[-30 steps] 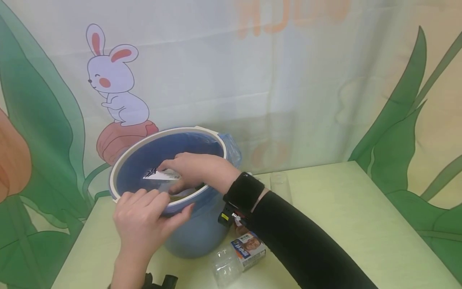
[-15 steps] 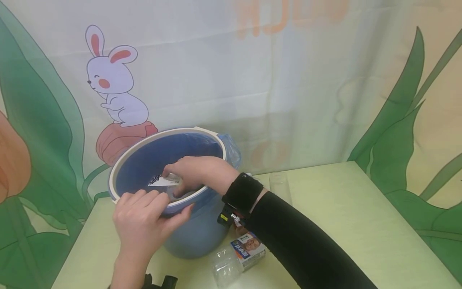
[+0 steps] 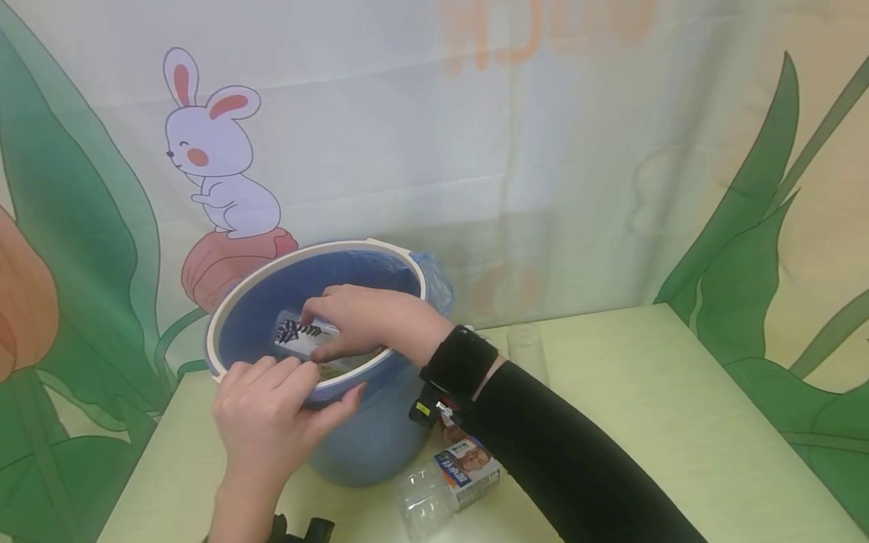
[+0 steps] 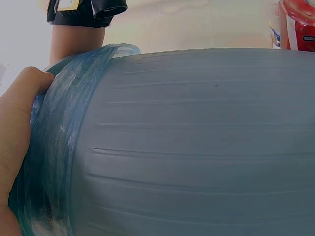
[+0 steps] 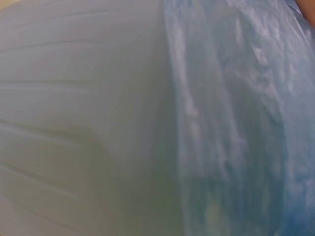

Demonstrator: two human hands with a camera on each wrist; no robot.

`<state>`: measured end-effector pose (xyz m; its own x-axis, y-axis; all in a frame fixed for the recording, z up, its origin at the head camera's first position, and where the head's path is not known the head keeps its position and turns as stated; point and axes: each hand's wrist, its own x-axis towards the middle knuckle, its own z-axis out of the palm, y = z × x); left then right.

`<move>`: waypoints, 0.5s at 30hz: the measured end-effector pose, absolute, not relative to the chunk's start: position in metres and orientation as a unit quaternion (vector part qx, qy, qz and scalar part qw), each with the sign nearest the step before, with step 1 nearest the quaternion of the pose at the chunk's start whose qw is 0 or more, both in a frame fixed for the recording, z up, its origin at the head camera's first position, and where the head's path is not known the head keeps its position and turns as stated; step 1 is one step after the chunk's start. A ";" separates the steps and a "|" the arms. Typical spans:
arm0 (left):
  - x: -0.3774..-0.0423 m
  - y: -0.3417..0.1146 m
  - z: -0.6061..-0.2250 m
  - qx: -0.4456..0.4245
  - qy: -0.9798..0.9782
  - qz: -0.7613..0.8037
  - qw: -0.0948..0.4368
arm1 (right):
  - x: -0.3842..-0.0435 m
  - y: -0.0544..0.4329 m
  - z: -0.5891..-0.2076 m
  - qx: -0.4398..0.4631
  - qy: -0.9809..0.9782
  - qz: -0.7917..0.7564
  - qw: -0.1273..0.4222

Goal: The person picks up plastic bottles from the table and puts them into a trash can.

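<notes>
A blue trash can (image 3: 370,445) with a cream rim stands tilted toward me on the table, lined with a blue plastic bag (image 3: 437,286). My left hand (image 3: 268,407) grips its near rim, fingers over the edge and thumb outside; the left wrist view shows that thumb against the bag (image 4: 59,123). Inside the can, my right hand (image 3: 363,320) holds a clear plastic item with a white label and black print (image 3: 295,335) between thumb and fingers. Its far end is hidden by the hand. The right wrist view shows only the can wall (image 5: 88,123) and bag.
By the can's right side lie a clear plastic bottle (image 3: 424,498) and a small printed box (image 3: 468,467). A clear container (image 3: 526,351) stands farther back, partly behind my right forearm. Red packaging (image 4: 300,29) shows in the left wrist view. A printed curtain (image 3: 577,188) hangs behind the table.
My right hand dipped slightly, then rose inside the can. The labelled plastic item has turned, showing more black print. My left hand stays on the rim.
</notes>
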<state>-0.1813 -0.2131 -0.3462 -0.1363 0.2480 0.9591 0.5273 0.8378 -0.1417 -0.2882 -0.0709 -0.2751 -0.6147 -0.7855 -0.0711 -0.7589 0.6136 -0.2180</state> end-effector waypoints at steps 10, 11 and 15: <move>-0.181 -0.213 -0.345 -0.260 -0.746 -0.112 0.602 | -0.292 -0.069 -0.273 -0.453 0.881 -0.133 0.029; -0.181 -0.213 -0.345 -0.261 -0.746 -0.111 0.603 | -0.292 -0.069 -0.273 -0.459 0.876 -0.145 0.016; -0.181 -0.212 -0.346 -0.261 -0.744 -0.109 0.606 | -0.292 -0.062 -0.269 -0.485 0.846 -0.213 -0.050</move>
